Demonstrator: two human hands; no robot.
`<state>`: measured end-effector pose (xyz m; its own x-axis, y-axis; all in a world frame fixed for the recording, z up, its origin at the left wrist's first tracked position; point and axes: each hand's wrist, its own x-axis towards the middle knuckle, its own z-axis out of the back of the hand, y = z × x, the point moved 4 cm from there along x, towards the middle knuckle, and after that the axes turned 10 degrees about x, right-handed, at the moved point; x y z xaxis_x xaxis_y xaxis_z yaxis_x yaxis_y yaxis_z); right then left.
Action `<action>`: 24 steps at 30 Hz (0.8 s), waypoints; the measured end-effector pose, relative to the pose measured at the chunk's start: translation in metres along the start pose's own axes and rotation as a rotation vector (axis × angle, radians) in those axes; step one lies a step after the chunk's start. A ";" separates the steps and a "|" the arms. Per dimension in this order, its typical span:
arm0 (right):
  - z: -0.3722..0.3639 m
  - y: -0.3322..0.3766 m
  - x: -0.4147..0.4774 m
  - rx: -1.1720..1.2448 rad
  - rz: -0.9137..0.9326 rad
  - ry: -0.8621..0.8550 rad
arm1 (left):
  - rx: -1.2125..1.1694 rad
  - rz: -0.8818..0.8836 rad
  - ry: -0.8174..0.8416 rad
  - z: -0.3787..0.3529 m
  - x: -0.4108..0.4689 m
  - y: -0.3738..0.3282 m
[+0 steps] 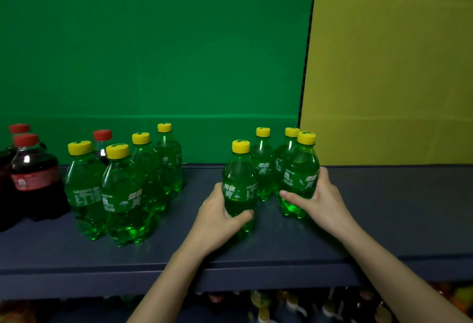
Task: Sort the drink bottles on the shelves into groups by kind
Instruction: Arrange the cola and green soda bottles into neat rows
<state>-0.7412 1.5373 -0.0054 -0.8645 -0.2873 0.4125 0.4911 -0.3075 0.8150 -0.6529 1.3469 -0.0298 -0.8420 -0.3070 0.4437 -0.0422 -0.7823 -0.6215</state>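
On the shelf (384,207), left hand (220,216) and right hand (321,198) each grip a full green bottle (239,182) mid-body; probably heavy, smooth, slightly squeezable

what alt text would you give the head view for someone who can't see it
The left hand grips the front green bottle and the right hand the rightmost green bottle on a dark shelf, with two more green bottles behind them. Farther left stand four green bottles and dark red-capped cola bottles.
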 end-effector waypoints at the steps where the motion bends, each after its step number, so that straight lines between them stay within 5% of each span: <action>1: 0.002 -0.002 0.001 0.000 -0.001 -0.008 | -0.001 0.000 0.011 -0.001 0.002 -0.002; 14: -0.002 -0.019 0.006 -0.086 -0.001 0.014 | 0.213 -0.048 -0.152 -0.021 0.020 -0.028; 24: 0.010 -0.031 0.003 0.069 0.031 0.068 | -0.004 -0.030 0.014 -0.023 0.022 -0.014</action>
<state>-0.7602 1.5553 -0.0254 -0.8386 -0.3574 0.4111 0.5067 -0.2347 0.8296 -0.6831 1.3642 -0.0262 -0.8476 -0.2758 0.4534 -0.0697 -0.7891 -0.6103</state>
